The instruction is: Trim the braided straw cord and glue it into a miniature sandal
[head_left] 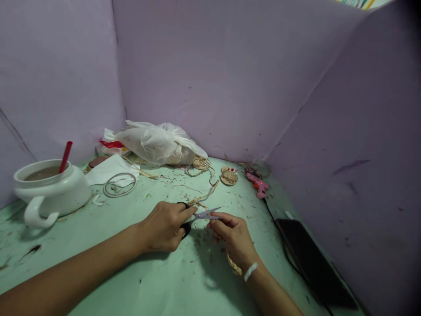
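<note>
My left hand (166,226) is closed around the black handles of a pair of scissors (200,216), whose blades point right. My right hand (234,237) pinches a braided straw cord (234,265) just at the blade tips; the braid hangs down under my wrist. More of the straw cord (207,193) trails away across the pale green table (158,281) toward the back.
A white bowl-like cup (49,191) with a red stick stands at the left. A wire ring (120,184) lies on white paper. A plastic bag (158,142), woven discs (229,176), a pink glue gun (259,184) and a dark phone (312,259) lie by the purple walls.
</note>
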`<action>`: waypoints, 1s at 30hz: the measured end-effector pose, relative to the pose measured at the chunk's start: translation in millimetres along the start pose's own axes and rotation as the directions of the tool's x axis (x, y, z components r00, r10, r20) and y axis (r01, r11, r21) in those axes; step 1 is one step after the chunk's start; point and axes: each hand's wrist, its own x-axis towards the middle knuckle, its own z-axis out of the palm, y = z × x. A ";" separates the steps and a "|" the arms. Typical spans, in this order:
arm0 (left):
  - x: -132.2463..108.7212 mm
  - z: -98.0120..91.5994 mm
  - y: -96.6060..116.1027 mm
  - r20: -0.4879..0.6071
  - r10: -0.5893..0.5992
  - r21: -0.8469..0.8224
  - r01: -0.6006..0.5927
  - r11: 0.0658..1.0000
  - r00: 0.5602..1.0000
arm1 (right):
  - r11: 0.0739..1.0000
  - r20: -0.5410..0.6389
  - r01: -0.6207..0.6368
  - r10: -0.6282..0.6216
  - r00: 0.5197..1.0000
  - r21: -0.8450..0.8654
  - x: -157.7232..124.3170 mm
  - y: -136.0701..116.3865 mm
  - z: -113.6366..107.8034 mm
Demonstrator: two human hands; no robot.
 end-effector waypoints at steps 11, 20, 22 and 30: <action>2.2 0.3 -2.9 0.038 -0.001 -0.056 0.003 0.998 0.999 | 0.998 0.028 0.037 -0.036 0.999 -0.042 1.4 2.4 -1.5; 2.2 3.1 -10.7 -0.063 -0.059 -0.274 0.039 0.961 0.996 | 1.000 -0.025 -0.004 0.005 1.000 0.013 2.9 1.9 -2.3; 4.5 -0.1 -13.8 -0.114 -0.185 -0.397 0.126 0.909 0.976 | 0.999 -0.040 -0.028 0.030 0.999 0.037 2.7 1.9 -2.2; 17.5 -8.0 -7.5 0.187 -0.591 -0.881 0.400 0.252 0.785 | 0.998 -0.009 -0.047 0.048 0.999 0.037 1.8 10.1 -4.2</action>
